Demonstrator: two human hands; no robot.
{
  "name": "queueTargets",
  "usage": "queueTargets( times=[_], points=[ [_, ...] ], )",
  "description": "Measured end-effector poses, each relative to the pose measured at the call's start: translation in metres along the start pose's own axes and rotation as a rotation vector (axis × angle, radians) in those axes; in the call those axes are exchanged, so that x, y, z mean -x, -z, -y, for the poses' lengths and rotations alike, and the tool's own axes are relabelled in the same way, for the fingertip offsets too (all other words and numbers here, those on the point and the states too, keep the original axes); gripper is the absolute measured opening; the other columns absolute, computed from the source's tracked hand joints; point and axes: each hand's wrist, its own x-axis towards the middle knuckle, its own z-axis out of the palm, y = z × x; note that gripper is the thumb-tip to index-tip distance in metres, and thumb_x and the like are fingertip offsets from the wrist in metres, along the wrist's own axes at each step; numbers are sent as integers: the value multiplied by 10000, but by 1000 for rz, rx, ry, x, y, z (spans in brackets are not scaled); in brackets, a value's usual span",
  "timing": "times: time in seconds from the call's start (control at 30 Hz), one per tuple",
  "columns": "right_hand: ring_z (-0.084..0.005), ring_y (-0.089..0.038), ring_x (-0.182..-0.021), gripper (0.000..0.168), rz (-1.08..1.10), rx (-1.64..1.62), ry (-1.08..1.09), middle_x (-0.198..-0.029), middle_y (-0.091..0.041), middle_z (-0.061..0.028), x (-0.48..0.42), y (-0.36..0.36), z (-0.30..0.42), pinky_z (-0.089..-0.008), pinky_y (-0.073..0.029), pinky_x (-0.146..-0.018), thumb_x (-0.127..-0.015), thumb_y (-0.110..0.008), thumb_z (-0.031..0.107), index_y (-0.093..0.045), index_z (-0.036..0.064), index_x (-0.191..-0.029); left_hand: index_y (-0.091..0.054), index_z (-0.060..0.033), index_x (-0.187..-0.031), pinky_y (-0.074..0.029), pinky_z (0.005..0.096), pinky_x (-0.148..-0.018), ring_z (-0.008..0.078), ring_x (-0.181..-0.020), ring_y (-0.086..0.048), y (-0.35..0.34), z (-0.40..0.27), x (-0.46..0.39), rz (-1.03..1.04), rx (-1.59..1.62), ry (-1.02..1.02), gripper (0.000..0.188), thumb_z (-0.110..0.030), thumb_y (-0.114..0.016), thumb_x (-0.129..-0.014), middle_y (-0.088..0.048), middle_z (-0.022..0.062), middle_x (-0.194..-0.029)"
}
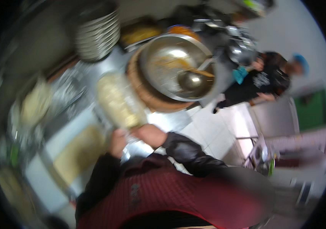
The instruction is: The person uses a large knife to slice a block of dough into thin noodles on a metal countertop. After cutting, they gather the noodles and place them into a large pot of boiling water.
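Observation:
A clear plastic bag of pale yellow pieces (118, 100) lies in front of me, blurred by motion. At its near end my left hand (118, 143) and my right hand (150, 134) are close together, both closed on the plastic. Beyond the bag, to the right, a large metal bowl (163, 71) rests on a round wooden block (148, 97); a ladle (191, 81) and a wooden-looking utensil lie inside it. A rectangular tan slab or board (80, 151) is on a white surface left of my left hand.
Stacked white dishes (98, 37) stand at the back left. Another plastic bag with pale contents (38, 103) is at the far left. A tray of yellow food (141, 35) sits behind the bowl. A person in dark clothes and a blue cap (263, 77) stands at the right.

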Motion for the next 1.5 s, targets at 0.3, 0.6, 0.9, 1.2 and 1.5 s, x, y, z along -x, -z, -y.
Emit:
queueTargets(
  times=[0.3, 0.6, 0.9, 1.2, 1.5],
  points=[
    [-464, -617, -862, 156, 169, 26, -56, -888, -648, -263, 17, 10, 5, -513, -492, -734, -872, -591, 79, -618, -12, -997, -604, -47, -1195, -381, 450, -1083, 348, -1167, -572, -39, -106, 21, 151, -769, -714, 549, 69, -531, -663, -616, 175, -1192],
    [-434, -651, -757, 134, 79, 369, -358, -806, -647, -259, 35, 32, -44, -505, -508, -686, -890, -596, 105, -638, -20, -871, -684, -54, -777, -396, 467, -1084, 271, -831, -576, 42, -117, 10, 255, -1441, -885, 131, -72, -599, -679, -532, 86, -750],
    [-381, -647, -904, 204, -300, -82, 103, -964, -678, -203, -60, -27, -11, -410, -522, -810, -799, -647, -39, -693, -4, -994, -731, -80, -853, -499, 407, -769, 277, -693, -605, 37, -108, 41, 378, -1370, -736, 200, -147, -630, -693, -572, 76, -726],
    [-412, -563, -1103, 587, -222, 521, -214, -1167, -600, -216, -41, -19, -17, -507, -453, -960, -706, -823, 202, -620, 74, -1241, -624, -111, -1310, -494, 409, -567, 283, -610, -629, 6, -109, 65, 569, -1348, -611, 522, -195, -624, -796, -593, 91, -714],
    [-268, -642, -1119, 452, -269, -63, -116, -1155, -687, -191, -81, 44, -66, -364, -531, -919, -876, -709, 116, -619, 105, -1319, -678, 16, -1093, -515, 449, -831, 367, -898, -652, -15, -104, 13, 351, -944, -423, 260, -97, -532, -909, -650, 182, -959]
  ],
)
